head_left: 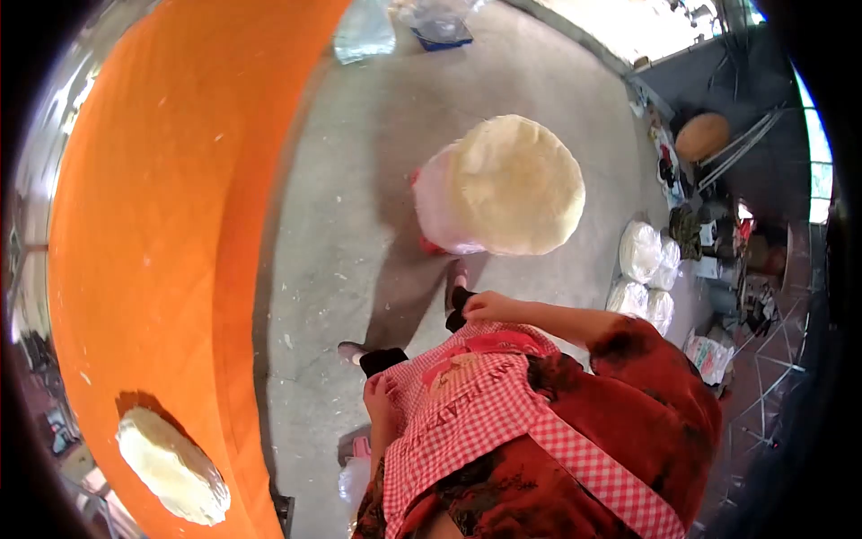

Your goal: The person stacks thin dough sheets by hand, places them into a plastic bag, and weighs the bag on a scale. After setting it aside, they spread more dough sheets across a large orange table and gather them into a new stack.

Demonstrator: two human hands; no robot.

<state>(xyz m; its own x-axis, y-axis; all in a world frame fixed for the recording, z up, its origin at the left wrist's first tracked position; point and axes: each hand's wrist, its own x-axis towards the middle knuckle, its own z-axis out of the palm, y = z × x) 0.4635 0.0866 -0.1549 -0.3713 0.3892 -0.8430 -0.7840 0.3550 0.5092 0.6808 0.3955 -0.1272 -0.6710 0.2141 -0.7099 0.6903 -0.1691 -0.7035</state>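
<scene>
My left hand [381, 401] is at the lower edge of the red-and-white checked apron [467, 427], its fingers curled in on the cloth. At the apron's other front corner is my right hand [491, 308], closed, with its fingers bent over the fabric; the fingertips are partly hidden. In front of my feet stands a tall stack of pale, round, thin sheets [521, 184]. Clear plastic surrounds its side, and bits of something red show beneath. Neither hand touches the stack.
A long orange-covered table [153, 234] runs along the left, with a smaller pale round stack [172, 465] near its front end. Several plastic-wrapped white bundles [641, 251] sit on the floor at right. Plastic bags [364, 31] lie at the far end.
</scene>
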